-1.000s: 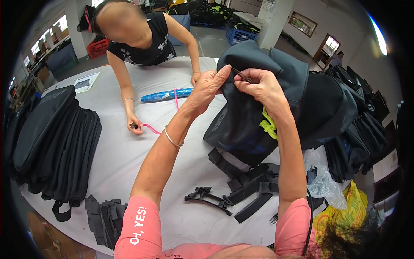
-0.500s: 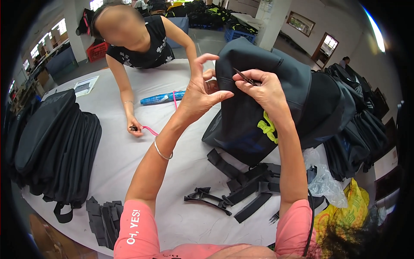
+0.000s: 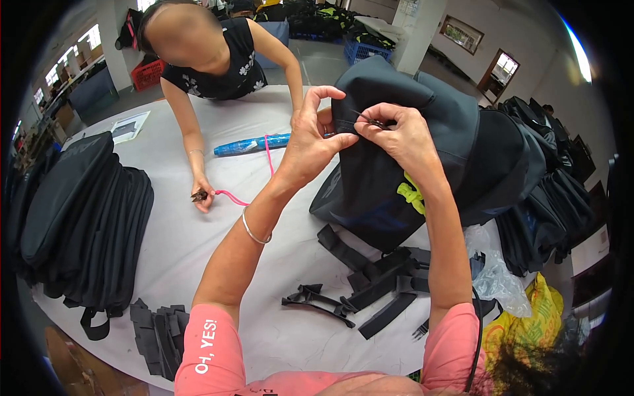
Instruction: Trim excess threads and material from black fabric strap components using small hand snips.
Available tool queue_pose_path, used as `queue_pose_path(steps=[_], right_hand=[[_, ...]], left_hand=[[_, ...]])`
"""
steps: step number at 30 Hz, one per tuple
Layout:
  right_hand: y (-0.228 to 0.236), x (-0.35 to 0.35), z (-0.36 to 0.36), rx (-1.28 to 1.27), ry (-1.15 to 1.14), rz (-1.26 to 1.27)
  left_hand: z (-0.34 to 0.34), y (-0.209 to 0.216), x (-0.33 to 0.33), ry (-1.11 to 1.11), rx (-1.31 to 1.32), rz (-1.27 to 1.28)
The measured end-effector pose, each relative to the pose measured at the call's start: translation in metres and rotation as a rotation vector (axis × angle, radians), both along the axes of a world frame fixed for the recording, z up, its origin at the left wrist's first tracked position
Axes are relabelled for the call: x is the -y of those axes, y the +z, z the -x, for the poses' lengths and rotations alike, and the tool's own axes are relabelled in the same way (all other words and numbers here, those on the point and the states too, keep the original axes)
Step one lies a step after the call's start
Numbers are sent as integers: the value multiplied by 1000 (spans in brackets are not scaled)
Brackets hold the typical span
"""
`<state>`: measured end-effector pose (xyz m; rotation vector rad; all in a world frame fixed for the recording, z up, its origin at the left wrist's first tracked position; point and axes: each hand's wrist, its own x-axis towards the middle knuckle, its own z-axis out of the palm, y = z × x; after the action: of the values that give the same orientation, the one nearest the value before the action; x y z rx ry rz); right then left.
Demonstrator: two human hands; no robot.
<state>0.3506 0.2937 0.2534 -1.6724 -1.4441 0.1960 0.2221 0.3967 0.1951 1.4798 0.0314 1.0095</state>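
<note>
A large black bag stands on the table in front of me, its smooth top panel bulging upward. My left hand is at the bag's upper left edge, thumb and index finger curled round the seam there. Between the fingertips of my right hand is a pair of small dark thread snips, its pointed tip at the same seam. Part of the snips is hidden by my fingers. A bright yellow-green cord hangs by my right wrist against the bag.
Across the table a person leans in, a small dark tool in one hand, beside a pink cord and a blue wrapped roll. Black bags are stacked at left. Black straps, clear plastic and a yellow bag lie nearer.
My left index finger has come down onto the bag's edge. The snips have tilted flatter in my right hand, closer to the seam. The other person's tool hand has turned slightly.
</note>
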Motion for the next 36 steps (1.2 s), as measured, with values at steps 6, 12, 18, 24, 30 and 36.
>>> queue_pose_path(steps=[6,12,18,24,30,36], right_hand=[[3,0,1,53,-36,7],[4,-1,4,-28,-35,15],[2,1,0,-86,2,-6],[8,10,14,223,-62,-112],[9,10,24,626,-93,-194],[12,4,17,747,36,-173]], left_hand=[[-1,2,5,33,32,12],[1,1,1,8,19,5],[-1,2,3,-37,110,75],[5,3,2,-112,81,67],[2,5,4,-64,64,56],[3,0,3,-115,128,103]])
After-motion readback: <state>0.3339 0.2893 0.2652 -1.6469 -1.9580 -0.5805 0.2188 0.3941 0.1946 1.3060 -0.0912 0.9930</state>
